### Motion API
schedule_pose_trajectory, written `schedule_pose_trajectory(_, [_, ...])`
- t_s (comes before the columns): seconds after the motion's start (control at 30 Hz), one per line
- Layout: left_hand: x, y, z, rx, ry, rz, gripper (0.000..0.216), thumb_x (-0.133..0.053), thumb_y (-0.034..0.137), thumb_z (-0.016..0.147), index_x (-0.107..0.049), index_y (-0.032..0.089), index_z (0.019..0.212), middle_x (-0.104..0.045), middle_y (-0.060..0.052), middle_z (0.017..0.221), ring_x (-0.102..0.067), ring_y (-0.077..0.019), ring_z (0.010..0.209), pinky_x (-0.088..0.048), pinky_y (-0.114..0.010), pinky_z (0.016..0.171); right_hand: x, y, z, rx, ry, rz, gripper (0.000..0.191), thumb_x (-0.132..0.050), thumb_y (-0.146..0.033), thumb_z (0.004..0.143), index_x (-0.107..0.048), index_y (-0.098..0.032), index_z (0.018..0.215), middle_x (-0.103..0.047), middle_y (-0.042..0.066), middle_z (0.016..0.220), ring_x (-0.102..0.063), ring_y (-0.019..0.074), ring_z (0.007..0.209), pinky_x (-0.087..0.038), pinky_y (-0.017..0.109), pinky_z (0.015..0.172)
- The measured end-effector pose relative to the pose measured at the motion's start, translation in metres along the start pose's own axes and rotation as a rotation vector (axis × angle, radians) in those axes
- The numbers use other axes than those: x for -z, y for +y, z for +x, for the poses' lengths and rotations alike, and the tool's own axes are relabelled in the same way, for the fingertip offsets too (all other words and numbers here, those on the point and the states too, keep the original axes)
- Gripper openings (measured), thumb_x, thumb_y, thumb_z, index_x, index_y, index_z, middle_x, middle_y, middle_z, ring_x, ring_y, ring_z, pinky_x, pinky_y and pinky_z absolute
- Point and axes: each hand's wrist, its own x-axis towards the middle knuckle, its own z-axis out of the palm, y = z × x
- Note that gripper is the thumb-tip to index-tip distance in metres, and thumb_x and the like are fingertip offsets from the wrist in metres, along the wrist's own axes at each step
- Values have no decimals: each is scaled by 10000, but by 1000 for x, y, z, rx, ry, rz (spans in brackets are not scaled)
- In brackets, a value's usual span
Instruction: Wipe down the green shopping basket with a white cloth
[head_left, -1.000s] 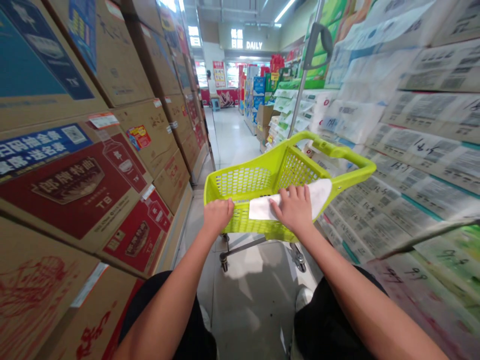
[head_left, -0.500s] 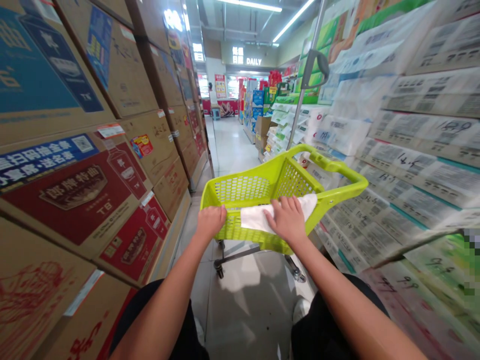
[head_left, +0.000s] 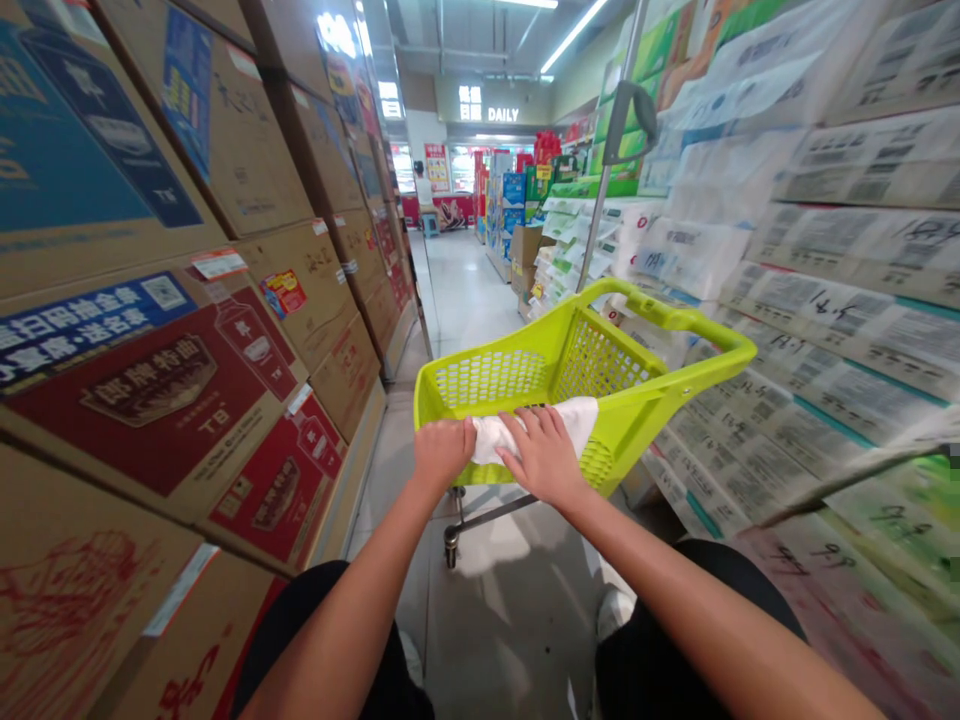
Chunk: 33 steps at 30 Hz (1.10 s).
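A yellow-green plastic shopping cart with perforated walls stands side-on before me, its handle to the right. My left hand is closed over the near rim by the cart's left corner. Just to its right, my right hand presses a white cloth against that rim, fingers bent over the top edge. The cloth drapes over the outer side wall, and its left end reaches my left hand. My palms and the undersides of the fingers are hidden.
Stacked cardboard cartons line the left side. Wrapped paper packs are piled on the right, beside a metal pole with a grey bracket. Ahead, the tiled aisle leads past displays toward a seated person.
My right hand and the cloth have slid left along the rim, closer to my left hand. The cart and my left hand appear slightly farther right in view.
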Motion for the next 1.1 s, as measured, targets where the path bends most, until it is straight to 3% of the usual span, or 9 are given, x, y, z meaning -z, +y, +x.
schedule_pose_trajectory(0.23, [2,-14,11,-15,-30,-12,727,-163,448,1070,-788,104,931,-781,-207,944,-742,-299,888,-439,-348,706,23,43,4,-169,15,-128,383,-406,-400,1068,-740,-212,1060,-666,107,941,-522,284,981,-350,426,970])
schedule_pose_trajectory(0.3, [2,-16,11,-15,-32,-22,721,-162,453,1074,-788,118,945,-783,-198,968,-738,-292,907,-431,-346,714,27,49,7,-209,37,-146,374,-417,-360,1060,-747,-211,964,-668,111,962,-529,275,968,-359,424,954])
schedule_pose_trajectory(0.37, [3,-15,10,-19,-27,-33,682,-188,466,1074,-785,155,968,-787,-171,990,-732,-280,927,-417,-340,717,29,49,11,-216,87,-142,345,-464,-331,1035,-761,-202,916,-673,137,1118,-539,287,1062,-364,436,994])
schedule_pose_trajectory(0.43, [4,-12,8,-29,-12,-45,638,-220,490,1069,-776,191,977,-785,-147,994,-724,-273,939,-400,-335,713,27,45,16,-175,142,-114,300,-521,-310,1001,-778,-197,896,-640,153,1288,-516,311,1206,-354,455,1062])
schedule_pose_trajectory(0.53, [5,-9,7,-77,-5,-58,610,-256,537,1056,-756,207,939,-776,-135,957,-715,-274,919,-370,-328,691,19,37,25,-80,145,-47,278,-544,-298,987,-795,-209,907,-633,136,1358,-508,302,1284,-366,439,1078])
schedule_pose_trajectory(0.67, [4,-9,10,-102,-34,-46,619,-257,561,1052,-746,200,940,-775,-139,954,-714,-280,901,-360,-325,682,8,40,32,-132,48,-83,376,-491,-376,1026,-795,-193,904,-727,133,1109,-599,275,1051,-390,423,933])
schedule_pose_trajectory(0.8, [1,-12,16,-63,-36,-25,670,-201,534,1062,-755,177,939,-777,-160,959,-722,-294,891,-370,-328,687,13,71,27,-256,27,-196,471,-448,-430,1048,-761,-177,802,-722,113,832,-578,262,883,-346,424,859])
schedule_pose_trajectory(0.97, [-2,-12,19,-25,-16,-16,681,-184,495,1062,-779,179,960,-785,-156,976,-730,-320,904,-396,-345,696,28,106,18,-208,50,-232,426,-426,-354,1060,-714,-190,792,-723,88,826,-547,245,867,-308,421,874])
schedule_pose_trajectory(1.1, [-3,-7,19,7,3,-27,705,-184,499,1059,-797,166,954,-783,-170,951,-728,-316,893,-416,-354,715,20,77,17,-158,44,-185,390,-425,-419,1063,-699,-207,885,-711,90,898,-538,274,958,-288,448,942])
